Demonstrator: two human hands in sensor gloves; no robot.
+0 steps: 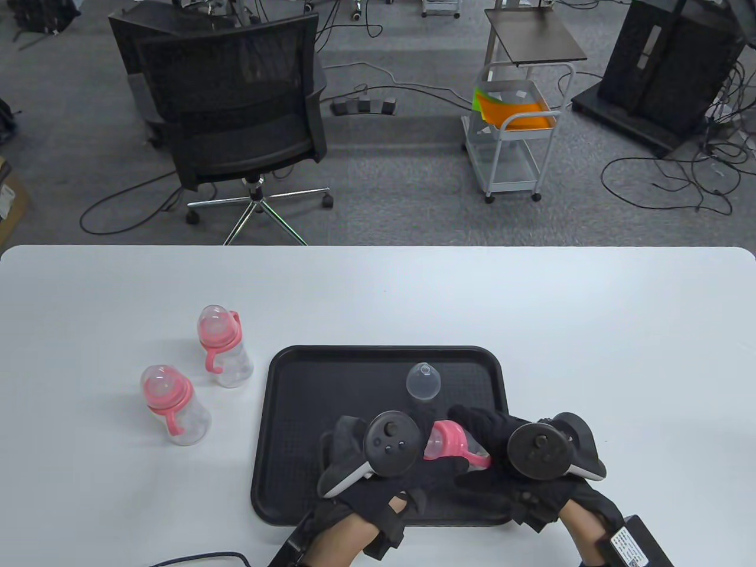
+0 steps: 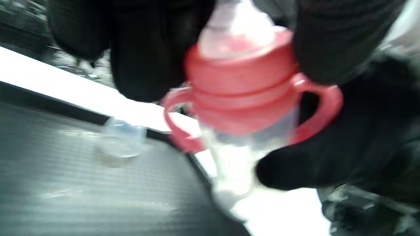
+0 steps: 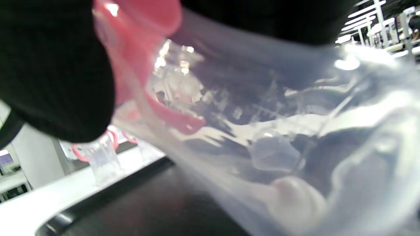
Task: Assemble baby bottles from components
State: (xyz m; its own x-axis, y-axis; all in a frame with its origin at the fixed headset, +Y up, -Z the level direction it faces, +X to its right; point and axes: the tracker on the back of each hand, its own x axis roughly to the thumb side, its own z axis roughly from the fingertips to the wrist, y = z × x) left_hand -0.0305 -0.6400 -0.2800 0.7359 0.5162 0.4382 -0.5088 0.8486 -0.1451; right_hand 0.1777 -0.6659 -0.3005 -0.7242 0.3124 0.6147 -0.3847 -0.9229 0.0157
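A baby bottle (image 1: 452,447) with a pink collar, pink handles and a clear teat is held between both hands over the black tray (image 1: 295,413). My left hand (image 1: 407,455) grips its pink collar (image 2: 241,82) at the teat end. My right hand (image 1: 481,440) holds the clear body (image 3: 279,131). A loose clear dome cap (image 1: 424,381) lies on the tray beyond the hands; it also shows in the left wrist view (image 2: 123,139). Two assembled capped bottles (image 1: 221,345) (image 1: 172,403) stand on the white table left of the tray.
The white table (image 1: 590,331) spreads around the tray. A black device (image 1: 635,546) lies at the table's front right. An office chair (image 1: 236,112) and a white cart (image 1: 517,130) stand on the floor beyond the far edge.
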